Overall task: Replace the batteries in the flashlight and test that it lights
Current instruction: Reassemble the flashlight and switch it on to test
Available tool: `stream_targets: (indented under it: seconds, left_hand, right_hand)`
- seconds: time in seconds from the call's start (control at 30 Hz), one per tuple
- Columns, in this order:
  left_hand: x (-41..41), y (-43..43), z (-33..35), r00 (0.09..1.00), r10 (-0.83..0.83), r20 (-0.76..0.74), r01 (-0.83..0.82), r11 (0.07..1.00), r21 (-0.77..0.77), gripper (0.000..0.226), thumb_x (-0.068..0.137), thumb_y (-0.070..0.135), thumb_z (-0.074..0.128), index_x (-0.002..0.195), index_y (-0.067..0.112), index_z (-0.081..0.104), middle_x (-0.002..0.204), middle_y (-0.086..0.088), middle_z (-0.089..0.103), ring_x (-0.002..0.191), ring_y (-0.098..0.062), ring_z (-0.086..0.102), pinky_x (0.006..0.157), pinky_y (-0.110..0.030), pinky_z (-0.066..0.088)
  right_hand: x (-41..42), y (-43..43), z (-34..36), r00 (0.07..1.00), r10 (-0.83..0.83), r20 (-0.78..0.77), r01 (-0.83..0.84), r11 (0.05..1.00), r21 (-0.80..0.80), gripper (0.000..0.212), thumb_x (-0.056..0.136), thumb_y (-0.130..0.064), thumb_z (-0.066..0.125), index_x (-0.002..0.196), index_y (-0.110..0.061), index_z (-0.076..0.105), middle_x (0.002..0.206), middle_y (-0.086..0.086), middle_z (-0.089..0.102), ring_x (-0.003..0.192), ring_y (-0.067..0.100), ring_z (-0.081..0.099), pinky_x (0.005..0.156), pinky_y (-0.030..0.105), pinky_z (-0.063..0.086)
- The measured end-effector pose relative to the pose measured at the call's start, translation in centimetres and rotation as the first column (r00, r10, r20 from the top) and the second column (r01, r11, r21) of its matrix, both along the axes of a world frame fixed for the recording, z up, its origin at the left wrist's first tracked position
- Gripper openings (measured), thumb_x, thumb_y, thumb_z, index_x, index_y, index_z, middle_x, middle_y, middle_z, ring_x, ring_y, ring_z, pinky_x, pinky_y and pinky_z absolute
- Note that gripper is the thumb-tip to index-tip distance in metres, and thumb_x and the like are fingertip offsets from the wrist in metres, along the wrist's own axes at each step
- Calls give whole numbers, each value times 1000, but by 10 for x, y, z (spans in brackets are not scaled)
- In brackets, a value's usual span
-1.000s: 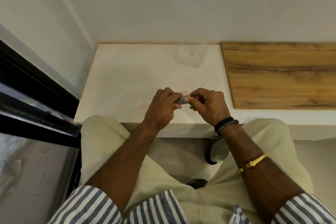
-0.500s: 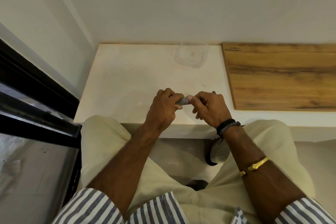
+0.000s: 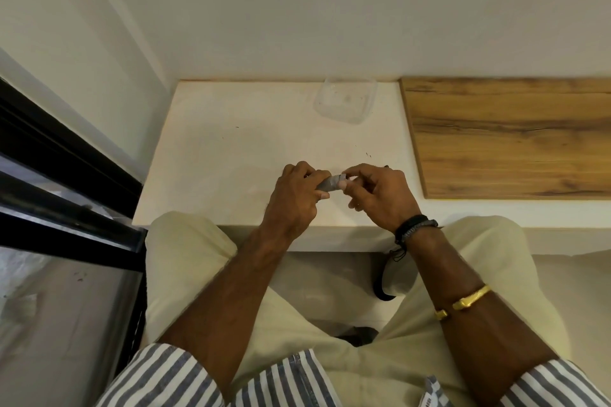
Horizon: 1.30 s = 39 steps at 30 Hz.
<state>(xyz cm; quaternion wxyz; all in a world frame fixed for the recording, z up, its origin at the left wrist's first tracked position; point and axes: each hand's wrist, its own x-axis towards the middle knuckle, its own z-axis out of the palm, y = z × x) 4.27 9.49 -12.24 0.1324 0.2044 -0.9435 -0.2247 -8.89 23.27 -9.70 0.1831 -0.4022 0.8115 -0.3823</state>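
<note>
Head view, left hand (image 3: 294, 205) gripping flashlight (image 3: 328, 184), right hand (image 3: 380, 198) pinching its end

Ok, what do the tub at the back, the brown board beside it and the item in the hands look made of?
Tub: clear glossy plastic, probably; the ledge shows through it.
Board: wood or wood-look laminate, matte, with dark grain streaks.
Flashlight, held by the left hand and pinched by the right hand: grey, dull sheen, metal or plastic; too little shows to tell.

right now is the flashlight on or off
Cannot tell: the left hand and right hand hide most of the flashlight; no glow shows.
</note>
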Motion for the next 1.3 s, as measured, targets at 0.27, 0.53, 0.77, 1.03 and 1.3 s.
stream_targets:
  seconds: [0.27, 0.53, 0.77, 1.03, 1.3]
  left_hand:
    - [0, 3, -2, 1000, -19, 0, 19, 1000, 3, 32, 91, 13, 68, 122, 14, 63, 109, -10, 61, 98, -26, 51, 80, -40, 51]
    - [-2, -2, -5, 999, 32, 40, -34, 999, 27, 36, 91, 18, 69, 126, 13, 63, 115, -13, 62, 102, -28, 52, 86, -40, 51]
    - [1, 0, -2, 1000, -20, 1, 20, 1000, -22, 33, 89, 11, 69, 121, 14, 64, 109, -10, 61, 98, -26, 51, 80, -40, 52]
    - [-1, 1, -3, 1000, 9, 4, -9, 1000, 13, 34, 90, 14, 69, 124, 15, 63, 111, -10, 61, 100, -25, 51, 82, -37, 51]
    - [-2, -1, -4, 1000, 19, 21, -20, 998, 55, 37, 90, 13, 69, 126, 11, 63, 114, -14, 61, 103, -30, 52, 86, -41, 51]
  right_hand:
    - [1, -1, -1, 996, -84, -42, 89, 983, 161, 56, 92, -71, 45, 89, -21, 69, 74, -7, 72, 55, 9, 69, 68, 38, 63]
    - [-3, 3, 3, 999, 34, -28, -34, 999, -2, 30, 89, -19, 77, 117, -26, 71, 106, -8, 74, 78, 11, 72, 80, 40, 63]
    - [0, 1, 4, 998, -21, -59, 26, 997, 75, 30, 98, -42, 60, 94, -14, 70, 69, 2, 73, 61, 16, 70, 78, 40, 60]
    - [-1, 2, 1, 999, -34, 22, 33, 997, 75, 45, 91, -62, 59, 116, -26, 64, 99, -7, 72, 69, 8, 71, 65, 29, 62]
    - [-3, 3, 1, 995, 62, -80, -64, 998, -25, 31, 88, -13, 77, 115, -28, 74, 108, -16, 70, 79, 7, 70, 81, 35, 61]
